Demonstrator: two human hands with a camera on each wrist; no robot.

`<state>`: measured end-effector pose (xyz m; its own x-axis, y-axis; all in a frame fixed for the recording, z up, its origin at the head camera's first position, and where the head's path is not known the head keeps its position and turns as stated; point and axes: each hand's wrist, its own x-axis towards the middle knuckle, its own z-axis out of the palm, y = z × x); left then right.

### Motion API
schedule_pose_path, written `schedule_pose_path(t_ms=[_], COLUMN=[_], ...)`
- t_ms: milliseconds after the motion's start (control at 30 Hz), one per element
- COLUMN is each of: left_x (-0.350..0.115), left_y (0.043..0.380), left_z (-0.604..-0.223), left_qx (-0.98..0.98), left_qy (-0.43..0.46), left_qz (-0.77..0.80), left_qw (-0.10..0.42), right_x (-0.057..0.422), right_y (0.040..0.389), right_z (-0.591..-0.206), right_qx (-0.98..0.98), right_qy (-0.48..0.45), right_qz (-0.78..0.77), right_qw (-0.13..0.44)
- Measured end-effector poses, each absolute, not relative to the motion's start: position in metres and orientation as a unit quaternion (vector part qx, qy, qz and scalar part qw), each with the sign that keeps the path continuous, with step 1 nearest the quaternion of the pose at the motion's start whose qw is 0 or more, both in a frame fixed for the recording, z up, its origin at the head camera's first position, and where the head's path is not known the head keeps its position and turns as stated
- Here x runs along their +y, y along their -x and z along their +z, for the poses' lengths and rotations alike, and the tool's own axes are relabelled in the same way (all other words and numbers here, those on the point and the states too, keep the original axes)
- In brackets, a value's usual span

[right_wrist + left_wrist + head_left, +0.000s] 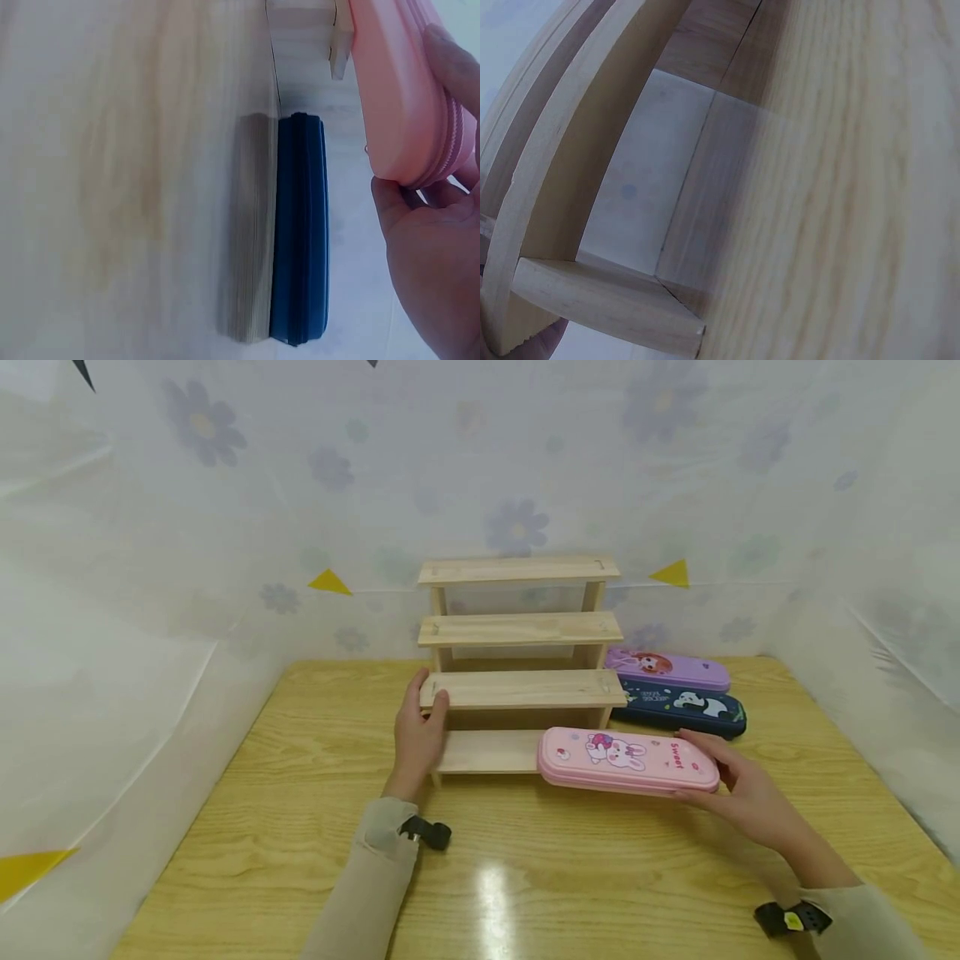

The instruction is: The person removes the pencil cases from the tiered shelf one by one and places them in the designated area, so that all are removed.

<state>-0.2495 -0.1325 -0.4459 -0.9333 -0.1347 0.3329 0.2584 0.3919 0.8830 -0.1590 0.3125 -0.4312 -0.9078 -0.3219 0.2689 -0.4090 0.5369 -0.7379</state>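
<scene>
A pink pencil case [628, 762] with bunnies on its lid is held at its right end by my right hand [742, 789]. Its left part overlaps the lowest step of a pale wooden tiered shelf [522, 689]; whether it touches the board, I cannot tell. My left hand [420, 739] grips the shelf's left side, thumb on top of the second step from below. In the right wrist view, thumb and fingers pinch the pink case [401, 97] by its zipped end. The left wrist view shows mostly shelf boards [592, 300], with a sliver of hand at the lower left.
Right of the shelf, a dark blue panda pencil case [697, 708] lies in front of a purple one [682, 670] with a girl on it. All stand on a wood-grain table [300, 852]. A floral sheet [517, 460] hangs behind and at both sides.
</scene>
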Motion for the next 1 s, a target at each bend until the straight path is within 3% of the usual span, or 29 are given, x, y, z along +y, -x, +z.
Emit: schedule_pose_path(t_ms=[1000], left_x=[-0.132], left_y=[0.250], left_z=[-0.447], left_qx=[-0.815], left_qy=[0.037], left_qz=[-0.550], left_qw=[0.180], right_x=[0.397], right_y=[0.128], right_z=[-0.436], right_qx=[-0.915], right_qy=[-0.072], right_qz=[0.384], right_qw=[0.098])
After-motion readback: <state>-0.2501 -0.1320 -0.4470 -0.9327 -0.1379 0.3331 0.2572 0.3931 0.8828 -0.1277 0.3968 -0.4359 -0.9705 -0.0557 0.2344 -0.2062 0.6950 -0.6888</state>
